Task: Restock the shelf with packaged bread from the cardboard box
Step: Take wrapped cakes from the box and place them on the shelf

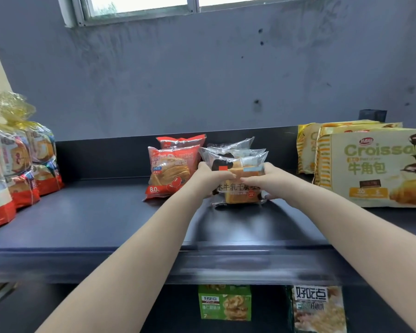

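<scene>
A: Item: toast pack (235, 179), clear wrap, front of a short row on the top shelf (82, 212). Location?

B: Mid-shelf, upright, base seemingly on the board; red packs (171, 171) just beside on its left, croissant bags (370, 164) apart on its right.

A: Grip?

B: Left hand (210, 176) curled on the left edge, right hand (265, 180) curled on the right edge; both hold the pack.

A: Axis?

B: Broad face toward the aisle, long side running left to right, squarely between the hands. Both hands equally near.

A: Next move, by estimate?

B: Push straight back against the row behind, then let go. Cardboard box: not in view.
</scene>
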